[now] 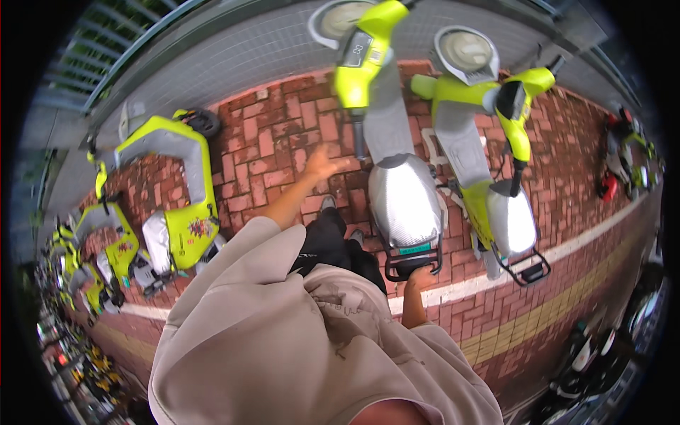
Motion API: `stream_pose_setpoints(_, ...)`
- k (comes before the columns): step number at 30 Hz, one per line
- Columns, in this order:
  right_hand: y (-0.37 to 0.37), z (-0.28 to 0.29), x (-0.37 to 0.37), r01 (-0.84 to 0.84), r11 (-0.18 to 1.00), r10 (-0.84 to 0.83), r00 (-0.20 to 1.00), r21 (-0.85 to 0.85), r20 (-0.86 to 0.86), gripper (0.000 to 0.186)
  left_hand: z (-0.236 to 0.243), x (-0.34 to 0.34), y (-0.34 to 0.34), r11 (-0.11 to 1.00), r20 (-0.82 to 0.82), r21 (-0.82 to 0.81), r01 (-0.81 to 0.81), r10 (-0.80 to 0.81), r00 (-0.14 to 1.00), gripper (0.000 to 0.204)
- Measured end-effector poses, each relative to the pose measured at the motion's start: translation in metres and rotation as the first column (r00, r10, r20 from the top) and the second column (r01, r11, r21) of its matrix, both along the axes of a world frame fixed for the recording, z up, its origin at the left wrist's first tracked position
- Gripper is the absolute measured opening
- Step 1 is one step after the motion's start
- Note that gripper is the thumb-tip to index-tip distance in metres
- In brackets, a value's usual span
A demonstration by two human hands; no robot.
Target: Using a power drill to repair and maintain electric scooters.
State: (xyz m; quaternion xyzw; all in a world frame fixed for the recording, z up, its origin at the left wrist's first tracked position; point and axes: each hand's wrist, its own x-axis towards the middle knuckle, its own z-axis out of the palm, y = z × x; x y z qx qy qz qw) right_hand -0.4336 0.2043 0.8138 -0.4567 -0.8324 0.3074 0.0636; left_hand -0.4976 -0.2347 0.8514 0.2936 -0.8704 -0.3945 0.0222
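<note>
- Reference: clock face centred on the person's legs, 12 o'clock toward the grey wall.
- Near scooter: yellow-green and grey, from 12 to 3 o'clock, just beside the person's right side. Its nose points to the wall and its tail to the pavement, which presumably leaves the tail within easy reach.
- Right hand: at 4 o'clock, touching the outer corner of the black rear rack. Whether the fingers close around the bar cannot be told. The rack is likely chosen as a rigid hold behind the smooth seat.
- Left hand: between 11 and 12 o'clock, fingers spread and thumb apart, holding nothing. It is near the handlebar but not touching it; the extended arm may serve balance or reach.
- Second scooter: at 3 o'clock, parallel in general line and apart from the near scooter; its own rack faces the pavement.
- Parked scooters: at 9 o'clock, in a row. The arrangement probably keeps them inside the white line and off the yellow paving strip.
</note>
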Motion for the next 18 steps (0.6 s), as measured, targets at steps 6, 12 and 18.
stream_pose_setpoints(6, 0.108, -0.077, -0.017, -0.503, 0.857, 0.451, 0.836, 0.108, 0.313, 0.056, -0.011, 0.289, 0.068, 0.992, 0.087, 0.097, 0.08, -0.089, 0.992, 0.045)
stream_pose_setpoints(12, -0.239, -0.021, -0.245, -0.442, 0.769, 0.6, 0.748, -0.462, 0.283, 0.057, -0.068, 0.654, 0.181, 0.412, 0.415, -0.114, -0.904, 0.846, 0.333, 0.039)
stream_pose_setpoints(18, -0.378, -0.068, -0.101, -0.658, 0.464, 0.873, 0.455, -0.594, 0.178, 0.041, -0.053, 0.867, 0.33, -0.241, 0.421, -0.104, -0.965, 0.868, -0.263, 0.039)
